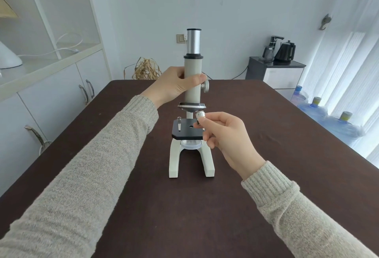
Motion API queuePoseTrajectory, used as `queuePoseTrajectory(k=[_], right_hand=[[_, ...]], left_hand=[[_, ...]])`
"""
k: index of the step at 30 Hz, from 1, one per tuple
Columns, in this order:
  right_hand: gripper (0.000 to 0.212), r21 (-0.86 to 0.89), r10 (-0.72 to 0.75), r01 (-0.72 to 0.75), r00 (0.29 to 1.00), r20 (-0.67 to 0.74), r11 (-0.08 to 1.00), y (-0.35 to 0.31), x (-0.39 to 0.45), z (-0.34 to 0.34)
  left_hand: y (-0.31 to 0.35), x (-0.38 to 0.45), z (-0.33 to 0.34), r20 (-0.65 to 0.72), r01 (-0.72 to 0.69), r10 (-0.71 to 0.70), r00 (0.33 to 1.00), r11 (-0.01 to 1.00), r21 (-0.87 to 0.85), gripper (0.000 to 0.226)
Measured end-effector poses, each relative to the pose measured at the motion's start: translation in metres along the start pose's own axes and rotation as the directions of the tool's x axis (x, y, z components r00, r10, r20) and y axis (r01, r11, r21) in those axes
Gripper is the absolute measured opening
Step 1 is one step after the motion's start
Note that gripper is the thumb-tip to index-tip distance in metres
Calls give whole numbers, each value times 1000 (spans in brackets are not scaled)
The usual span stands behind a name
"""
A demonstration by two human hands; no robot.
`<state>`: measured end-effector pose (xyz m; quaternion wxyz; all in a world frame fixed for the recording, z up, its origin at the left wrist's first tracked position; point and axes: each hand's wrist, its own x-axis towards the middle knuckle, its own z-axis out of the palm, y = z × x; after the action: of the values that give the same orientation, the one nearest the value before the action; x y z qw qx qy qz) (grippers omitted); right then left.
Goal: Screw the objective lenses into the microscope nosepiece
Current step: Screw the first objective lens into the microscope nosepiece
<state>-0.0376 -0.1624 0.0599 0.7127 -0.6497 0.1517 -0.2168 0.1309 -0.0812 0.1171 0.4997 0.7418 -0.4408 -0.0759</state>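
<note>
A cream-white microscope [191,91] stands upright in the middle of the dark brown table [184,206]. My left hand [174,87] is wrapped around its body tube from the left. Below the tube sits the dark nosepiece [191,106], and under that the black stage [187,129]. My right hand [225,136] pinches a small silver objective lens [200,114] between thumb and fingertips. The lens is tilted and its top touches the right underside of the nosepiece. Whether its thread is seated is hidden.
White cabinets [51,93] line the left wall. A black side cabinet [274,73] with a kettle stands at the back right, and blue water bottles [315,110] sit on the floor by the window. Dry straw [146,70] lies behind the table's far edge.
</note>
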Motion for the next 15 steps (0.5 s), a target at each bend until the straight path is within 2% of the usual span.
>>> queuePoseTrajectory(k=[3,10,15], right_hand=[[15,15,-12,12,1000,5,1000,-1,1,1],[15,2,-21,21,1000,-21,1000,1,2,2],[14,0,-21,21,999,-33,1000,2,2,2]], left_hand=[[0,0,0,-8,1,-1,1000,1000,-1,52],[0,1,1,-21,-1,1,1000,1000,0,70],[-1,1,1,-18,9,-9,1000,1000,-9,53]])
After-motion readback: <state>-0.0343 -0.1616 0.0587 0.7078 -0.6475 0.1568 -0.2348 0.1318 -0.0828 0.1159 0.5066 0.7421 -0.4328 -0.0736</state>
